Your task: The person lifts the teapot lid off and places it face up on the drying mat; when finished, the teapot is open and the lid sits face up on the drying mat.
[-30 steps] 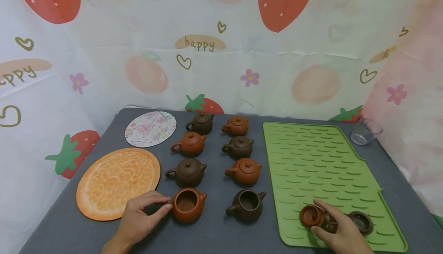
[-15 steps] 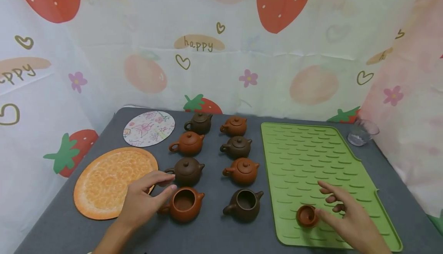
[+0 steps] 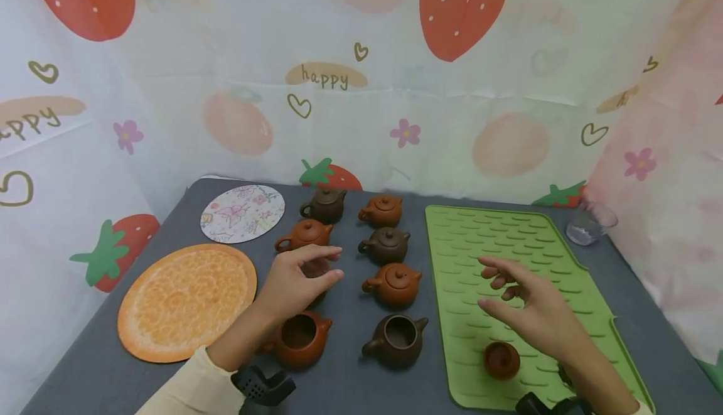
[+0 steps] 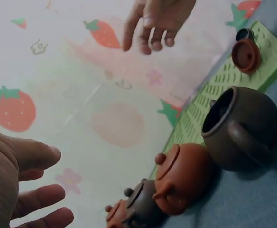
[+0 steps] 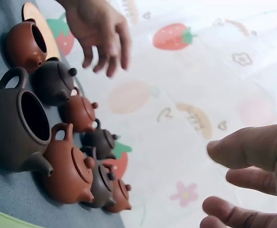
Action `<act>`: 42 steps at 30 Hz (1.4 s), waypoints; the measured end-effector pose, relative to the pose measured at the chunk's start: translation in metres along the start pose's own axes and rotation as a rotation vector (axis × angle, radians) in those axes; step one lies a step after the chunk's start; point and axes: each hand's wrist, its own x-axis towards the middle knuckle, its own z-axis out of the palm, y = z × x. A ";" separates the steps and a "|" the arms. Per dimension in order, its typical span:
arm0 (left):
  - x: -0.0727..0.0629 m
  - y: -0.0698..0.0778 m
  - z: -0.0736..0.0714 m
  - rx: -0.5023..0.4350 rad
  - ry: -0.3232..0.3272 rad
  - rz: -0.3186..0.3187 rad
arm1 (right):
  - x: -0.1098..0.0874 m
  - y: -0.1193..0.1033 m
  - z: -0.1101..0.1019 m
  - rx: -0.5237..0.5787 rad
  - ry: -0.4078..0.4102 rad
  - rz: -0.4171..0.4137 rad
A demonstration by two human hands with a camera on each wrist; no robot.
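Observation:
My left hand (image 3: 302, 280) hovers over the left column of teapots with fingers loosely bent, holding nothing. It hides most of a dark teapot. Just in front of it stands a lidless reddish-brown teapot (image 3: 299, 339); to that pot's right is a lidless dark teapot (image 3: 398, 343). My right hand (image 3: 528, 305) is above the green mat (image 3: 469, 387), thumb and fingers apart, with nothing in it. Below it a reddish-brown teapot lid (image 3: 501, 360) lies upside down on the mat. A dark teapot lid (image 4: 244, 34) beside that one shows in the left wrist view.
Behind the lidless pots, several lidded teapots, such as a reddish-brown one (image 3: 393, 286), stand in two columns. An orange round placemat (image 3: 186, 302) and a floral round mat (image 3: 243, 214) lie at left. A clear cup (image 3: 587, 225) stands at back right.
My left hand has left the reddish-brown pot's handle and moved up and right. My right hand has let go of the reddish-brown lid and risen away from it, over the mat.

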 end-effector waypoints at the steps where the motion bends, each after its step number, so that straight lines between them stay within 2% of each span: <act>1: 0.004 0.001 0.002 -0.005 -0.009 -0.017 | 0.005 -0.001 0.000 0.009 -0.005 -0.001; 2: 0.008 0.005 0.004 -0.014 -0.021 -0.033 | 0.009 -0.001 0.001 0.024 -0.011 0.000; 5: 0.019 0.004 0.012 -0.024 -0.051 -0.047 | 0.023 -0.001 0.002 0.067 -0.016 0.013; 9: 0.029 -0.009 0.020 -0.017 -0.055 -0.013 | 0.037 0.003 0.007 0.143 -0.018 0.048; 13: 0.036 -0.013 0.025 0.005 -0.053 -0.021 | 0.051 0.007 0.015 0.216 -0.037 0.066; 20: 0.047 -0.022 0.036 0.018 -0.118 -0.118 | 0.072 0.017 0.038 0.240 -0.125 0.077; 25: 0.050 -0.030 0.045 0.030 -0.159 -0.160 | 0.081 0.024 0.054 0.233 -0.173 0.081; 32: 0.051 -0.034 0.053 0.094 -0.219 -0.236 | 0.090 0.032 0.066 0.200 -0.212 0.084; 42: 0.048 -0.036 0.060 0.187 -0.286 -0.258 | 0.095 0.038 0.081 0.146 -0.280 0.098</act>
